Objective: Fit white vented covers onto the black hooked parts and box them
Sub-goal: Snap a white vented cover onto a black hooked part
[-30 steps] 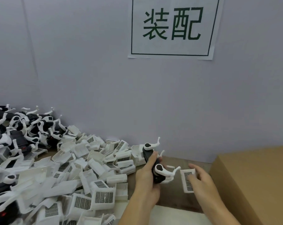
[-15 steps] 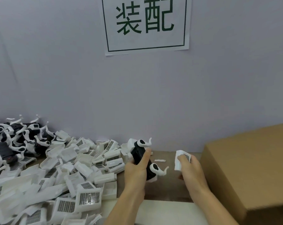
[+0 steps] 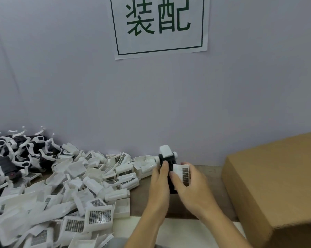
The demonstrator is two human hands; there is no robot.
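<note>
Head view: your left hand [image 3: 159,178] grips the black hooked part [image 3: 167,159] above the counter [image 3: 213,173]; your right hand [image 3: 190,187] pinches the white vented cover [image 3: 181,173] against it. Both seem light, rigid plastic; hold edges, not vents.

The box [image 3: 276,185] and wall sign [image 3: 160,25] (both partly) run off frame.

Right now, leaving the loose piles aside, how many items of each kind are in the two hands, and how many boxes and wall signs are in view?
black hooked part, in left hand: 1
white vented cover, in right hand: 1
cardboard box: 1
wall sign: 1
Total: 4
</note>
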